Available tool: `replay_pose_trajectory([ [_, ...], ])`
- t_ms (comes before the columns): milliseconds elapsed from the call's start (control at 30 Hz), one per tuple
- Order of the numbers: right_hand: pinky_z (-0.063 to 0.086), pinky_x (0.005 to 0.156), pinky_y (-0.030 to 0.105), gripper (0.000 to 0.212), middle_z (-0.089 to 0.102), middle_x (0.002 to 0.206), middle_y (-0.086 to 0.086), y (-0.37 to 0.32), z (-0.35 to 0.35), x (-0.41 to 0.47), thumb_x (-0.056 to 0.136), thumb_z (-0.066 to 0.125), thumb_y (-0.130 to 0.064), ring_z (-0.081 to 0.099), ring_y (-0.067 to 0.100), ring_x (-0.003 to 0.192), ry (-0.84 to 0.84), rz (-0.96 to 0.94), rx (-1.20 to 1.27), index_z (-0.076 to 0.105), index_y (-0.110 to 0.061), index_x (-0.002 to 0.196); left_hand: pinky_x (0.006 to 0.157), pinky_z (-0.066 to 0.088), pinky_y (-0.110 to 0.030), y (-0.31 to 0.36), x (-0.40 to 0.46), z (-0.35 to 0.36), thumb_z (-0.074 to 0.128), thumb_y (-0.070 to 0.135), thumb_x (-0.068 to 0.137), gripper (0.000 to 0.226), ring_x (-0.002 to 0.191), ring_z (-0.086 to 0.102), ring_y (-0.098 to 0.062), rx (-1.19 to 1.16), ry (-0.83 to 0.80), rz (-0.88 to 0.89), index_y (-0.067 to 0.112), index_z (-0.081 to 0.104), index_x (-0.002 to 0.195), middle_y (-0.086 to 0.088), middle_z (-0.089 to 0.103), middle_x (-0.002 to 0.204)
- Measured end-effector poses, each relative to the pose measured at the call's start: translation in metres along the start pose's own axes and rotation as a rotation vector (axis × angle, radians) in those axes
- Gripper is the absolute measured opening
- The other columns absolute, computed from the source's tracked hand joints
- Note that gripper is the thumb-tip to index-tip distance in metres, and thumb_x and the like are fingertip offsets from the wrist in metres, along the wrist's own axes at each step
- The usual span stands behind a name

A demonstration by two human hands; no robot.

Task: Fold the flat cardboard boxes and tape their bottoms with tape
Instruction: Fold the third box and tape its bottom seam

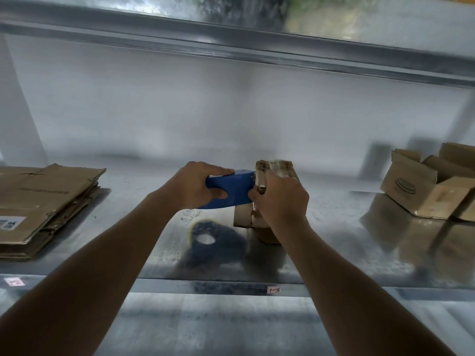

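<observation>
A wide shelf of shiny grey metal carried all the things, with a second metal shelf above it. Near the left edge of the lower shelf lay a stack of flat brown cardboard boxes, not yet folded. Near the right edge, toward the back, stood a folded brown cardboard box with open flaps, well apart from the stack.

Around the middle of the shelf, a small brown cardboard box stood upright on the metal, and clear tape shone over its upper part. The picture was blurred there, so the exact line of the tape could not be told.

The left hand grasped a blue plastic tape dispenser, with the fingers curled over its top and the thumb under it. The front end of the dispenser touched the left side of the small box. The right hand held the near side of the small box, its fingers bent round the cardboard just beside the dispenser.

On the front edge of the shelf there was a small white label with a handwritten mark, and another pale label at the front left.
</observation>
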State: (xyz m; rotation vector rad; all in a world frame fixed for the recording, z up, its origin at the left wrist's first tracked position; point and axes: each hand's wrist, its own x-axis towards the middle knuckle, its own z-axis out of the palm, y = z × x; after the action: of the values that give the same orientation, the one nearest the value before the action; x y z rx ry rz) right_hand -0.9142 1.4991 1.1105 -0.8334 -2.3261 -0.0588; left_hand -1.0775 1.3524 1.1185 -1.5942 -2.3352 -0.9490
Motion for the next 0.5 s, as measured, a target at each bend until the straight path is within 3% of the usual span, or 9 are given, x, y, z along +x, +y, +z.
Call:
replay_pose_trajectory([
  [500, 0.056, 0.079, 0.035, 0.042, 0.069, 0.111, 0.002, 0.0051, -0.0063, 0.0034, 0.097, 0.051, -0.054, 0.065, 0.021, 0.098, -0.101, 0.0, 0.014, 0.061, -0.023, 0.124, 0.103, 0.053, -0.033, 0.0083, 0.0081, 0.0038, 0.083, 0.012, 0.083, 0.059, 0.116, 0.066, -0.021, 0.024, -0.009, -0.065, 0.028, 0.067, 0.137, 0.001, 0.07, 0.132],
])
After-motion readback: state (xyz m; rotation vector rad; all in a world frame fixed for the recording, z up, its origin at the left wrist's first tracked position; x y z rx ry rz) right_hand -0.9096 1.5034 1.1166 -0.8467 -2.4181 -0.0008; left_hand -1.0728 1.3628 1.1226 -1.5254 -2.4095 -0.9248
